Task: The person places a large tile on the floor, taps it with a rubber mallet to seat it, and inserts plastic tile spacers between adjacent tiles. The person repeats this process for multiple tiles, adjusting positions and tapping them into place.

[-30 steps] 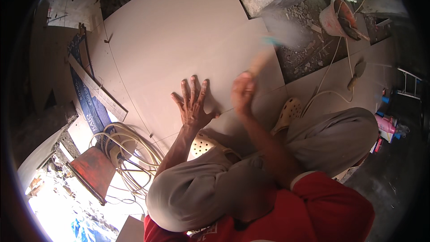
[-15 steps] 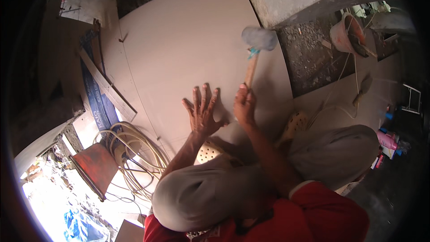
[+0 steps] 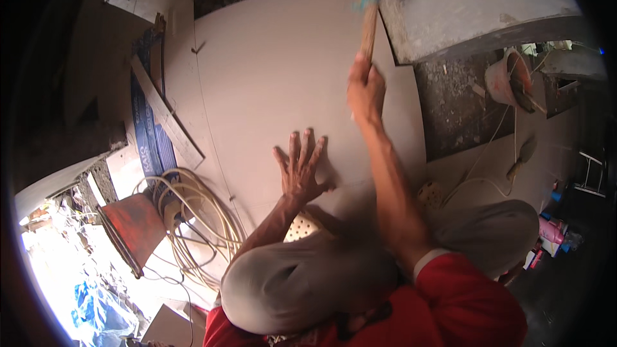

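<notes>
The fingers (image 3: pixel 306 148) of our left hand (image 3: pixel 300 180) spread wide, flat on the pale tile (image 3: pixel 270 71); with our right hand (image 3: pixel 366 93) we clasp a mallet (image 3: pixel 369 32) by its wooden handle, its blurred head overlapping the tile's far corner and the concrete block (image 3: pixel 475 9).

The floor (image 3: pixel 427 170) consists of large pale tiles (image 3: pixel 276 77), bordered at right by a bare patch of grey rubble (image 3: pixel 447 109). A flattened blue sheet (image 3: pixel 149 151), coiled cream cable (image 3: pixel 225 217) and the spread left hand (image 3: pixel 301 177) rest on it.
</notes>
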Available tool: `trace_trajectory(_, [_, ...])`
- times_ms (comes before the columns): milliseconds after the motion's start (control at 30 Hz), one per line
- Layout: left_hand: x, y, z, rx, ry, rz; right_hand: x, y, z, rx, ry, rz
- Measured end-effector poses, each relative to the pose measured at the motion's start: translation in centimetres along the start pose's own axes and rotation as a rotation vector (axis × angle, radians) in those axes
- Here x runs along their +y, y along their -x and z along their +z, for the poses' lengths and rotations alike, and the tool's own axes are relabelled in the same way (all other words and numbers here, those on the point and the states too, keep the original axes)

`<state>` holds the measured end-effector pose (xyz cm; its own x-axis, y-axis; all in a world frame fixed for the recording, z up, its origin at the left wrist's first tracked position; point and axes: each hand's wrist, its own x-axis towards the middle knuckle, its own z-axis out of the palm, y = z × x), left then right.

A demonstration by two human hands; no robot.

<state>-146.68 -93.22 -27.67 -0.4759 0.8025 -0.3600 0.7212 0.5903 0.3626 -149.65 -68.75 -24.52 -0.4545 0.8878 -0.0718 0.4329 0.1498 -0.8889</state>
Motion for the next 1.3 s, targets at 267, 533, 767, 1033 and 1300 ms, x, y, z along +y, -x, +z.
trace_trajectory(267, [-0.1,0.1,0.1,-0.066,0.009,-0.026,0.0,-1.2,1.5,0.112,0.255,-0.074])
trace_trajectory(533, [0.3,0.2,0.1,-0.074,-0.028,-0.025,3.8,4.2,-1.5,0.187,-0.227,-0.132])
trace_trajectory(767, [0.1,-0.3,0.2,-0.119,0.056,-0.048,4.5,8.7,-2.5,-0.117,-0.148,0.185])
trace_trajectory(1033, [0.5,0.1,0.4,-0.083,0.017,-0.04,5.3,13.0,-2.3,-0.05,0.049,0.233])
trace_trajectory(1300, [0.6,0.3,0.6,-0.037,0.032,-0.034,6.2,14.5,-5.3,0.079,-0.346,-0.042])
